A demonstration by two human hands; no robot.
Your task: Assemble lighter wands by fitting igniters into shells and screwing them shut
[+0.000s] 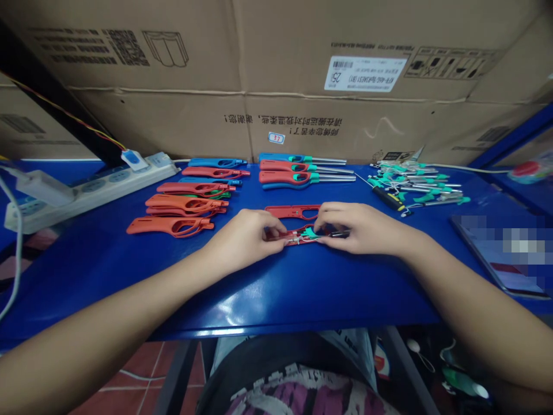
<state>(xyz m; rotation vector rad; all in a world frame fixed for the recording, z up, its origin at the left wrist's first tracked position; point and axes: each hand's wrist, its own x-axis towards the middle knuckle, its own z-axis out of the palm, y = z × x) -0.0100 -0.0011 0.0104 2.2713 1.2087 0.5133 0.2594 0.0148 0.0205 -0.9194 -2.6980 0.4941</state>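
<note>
Between my hands, on the blue table, lies an open red lighter shell half (pixel 295 237) with a green trigger part (pixel 309 232) and thin white wiring inside it. My left hand (pixel 254 235) grips its left end between thumb and fingers. At the other end my right hand (pixel 352 226) pinches around the metal tube (pixel 339 234), which sticks out of the shell. Just behind lies a second red shell half (pixel 288 212), partly covered by my right fingers.
Several coloured lighter handles (pixel 170 225) lie at left; several lighters with metal tubes (pixel 298 172) lie at centre back. Green ignition assemblies (pixel 425 181) and a screwdriver (pixel 387 197) are at right, near a phone-like device (pixel 496 253). A power strip (pixel 99 187) and cardboard (pixel 181 118) edge the table.
</note>
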